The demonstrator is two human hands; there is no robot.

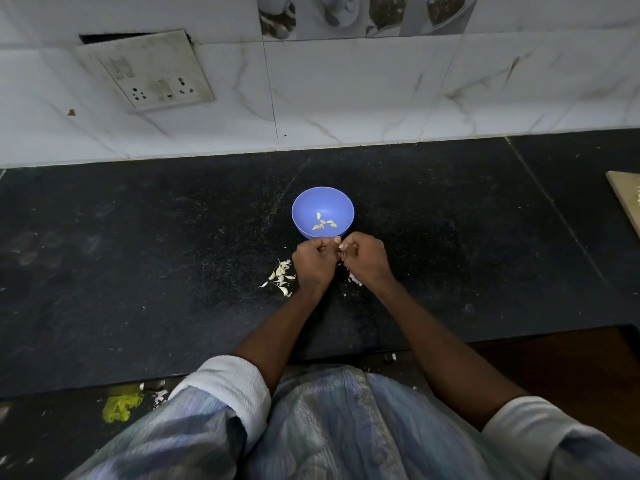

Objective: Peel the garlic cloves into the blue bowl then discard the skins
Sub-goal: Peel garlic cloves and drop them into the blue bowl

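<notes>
Dark speckled stone counter [138, 258] runs along a white marble-patterned tiled wall carrying a grimy switch plate [149, 69]. Near the middle sits the blue bowl [304, 202], holding several peeled garlic cloves [322, 222]. Just in front of it, the left hand [314, 263] and right hand [363, 259] meet with fingers curled, pinching something small between them; what it is cannot be made out. Loose garlic skins [281, 276] lie on the counter beside the left hand.

Black stone counter [138, 254] beneath marbled wall tiles [346, 98], switchboard [149, 69].
</notes>
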